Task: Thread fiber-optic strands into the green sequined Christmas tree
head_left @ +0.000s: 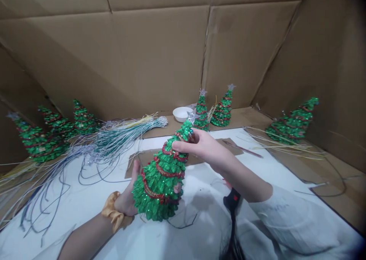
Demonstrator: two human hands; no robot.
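Observation:
My hands hold a green sequinned Christmas tree ornament [159, 178], tilted with its tip toward the back, wrapped in red tinsel garland. My left hand [127, 195] grips it low near the base, with a gold fabric scrunchie [113, 211] on the wrist. My right hand [204, 147] wraps the upper part with its fingers, just under a pale star at the tip. Part of each hand is hidden behind the tree.
Several similar trees [42, 138] stand at the left, with others [223, 109] at the back and one [291, 124] at the right. A white bowl [181, 114], bundles of thin wire strands [126, 138], a cardboard sheet [143, 162] and a black tool [232, 201] lie around. Cardboard walls surround the white-covered table.

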